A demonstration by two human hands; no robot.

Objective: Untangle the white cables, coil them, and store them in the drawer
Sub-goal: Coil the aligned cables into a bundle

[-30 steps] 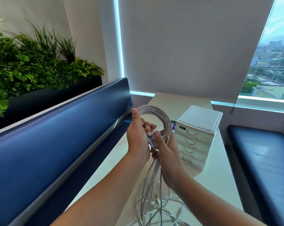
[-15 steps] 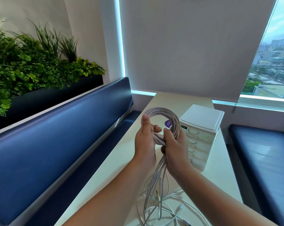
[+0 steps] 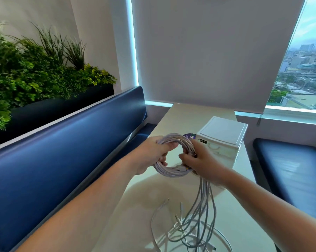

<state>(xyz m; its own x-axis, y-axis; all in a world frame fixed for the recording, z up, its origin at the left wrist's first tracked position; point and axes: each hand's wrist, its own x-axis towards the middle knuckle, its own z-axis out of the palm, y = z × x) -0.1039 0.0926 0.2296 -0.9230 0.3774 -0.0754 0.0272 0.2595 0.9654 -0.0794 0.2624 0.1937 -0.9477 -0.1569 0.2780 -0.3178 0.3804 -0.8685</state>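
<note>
A coil of white cables [image 3: 169, 171] hangs in the air above the cream table [image 3: 135, 211]. My left hand [image 3: 151, 153] grips the coil's left side, thumb over the top. My right hand [image 3: 200, 160] grips its right side. Several loose strands [image 3: 202, 202] drop from under my right hand to a tangle of white cables [image 3: 186, 231] lying on the table near me. A small white drawer unit [image 3: 224, 137] stands just behind my right hand, with its drawers closed as far as I can see.
A purple round sticker [image 3: 190, 136] shows between coil and drawer unit. A blue padded bench [image 3: 62, 160] runs along the table's left side and another blue seat [image 3: 289, 170] lies to the right. A planter [image 3: 35, 73] tops the left bench back.
The coil has turned from standing upright to lying nearly flat and has dropped lower. My hands have moved apart to its opposite sides. The view has tilted down a little.
</note>
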